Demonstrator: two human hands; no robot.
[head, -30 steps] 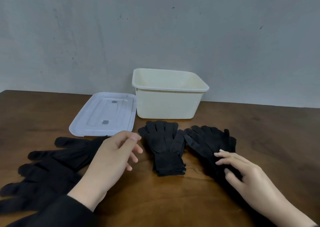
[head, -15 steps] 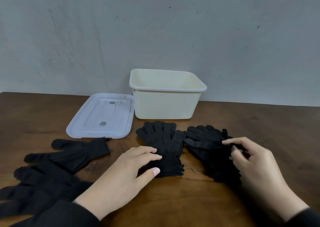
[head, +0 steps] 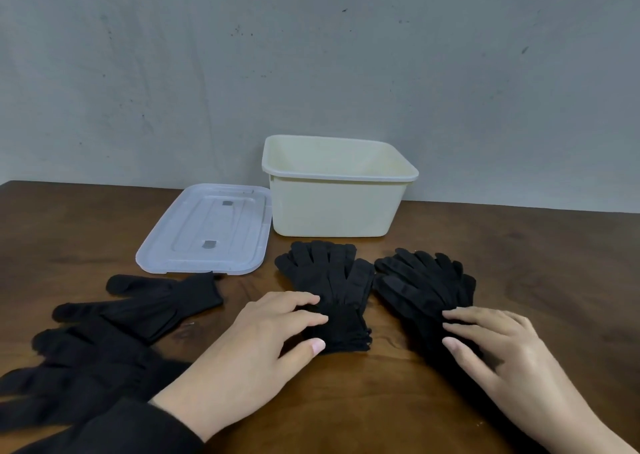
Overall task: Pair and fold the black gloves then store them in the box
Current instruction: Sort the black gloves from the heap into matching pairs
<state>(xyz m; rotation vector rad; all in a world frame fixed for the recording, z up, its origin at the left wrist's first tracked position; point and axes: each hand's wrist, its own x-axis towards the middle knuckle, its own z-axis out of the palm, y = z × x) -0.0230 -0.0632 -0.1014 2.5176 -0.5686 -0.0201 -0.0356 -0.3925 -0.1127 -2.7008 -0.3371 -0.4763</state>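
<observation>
Left hand (head: 266,339): fingers extended and slightly bent, resting on the cuff end of the middle glove stack (head: 329,291), thumb at the stack's near edge; nothing is pinched or enclosed. Right hand (head: 502,353): fingers spread and nearly straight, fingertips pressing on the near part of the right glove stack (head: 422,284); no grasp. Both stacks lie flat on the desk (head: 536,263) just beside each other, fingers pointing away from the person, cuffs toward the person. Loose black gloves (head: 114,329) lie in an untidy heap at the left, overlapping, near a dark sleeve (head: 114,429) on the left arm. The cream box (head: 332,207) stands upright and uncovered behind the two stacks, close to them; its interior floor is not visible. The translucent lid (head: 207,228) lies flat on the desk to the box's left, touching or nearly touching its wall.
</observation>
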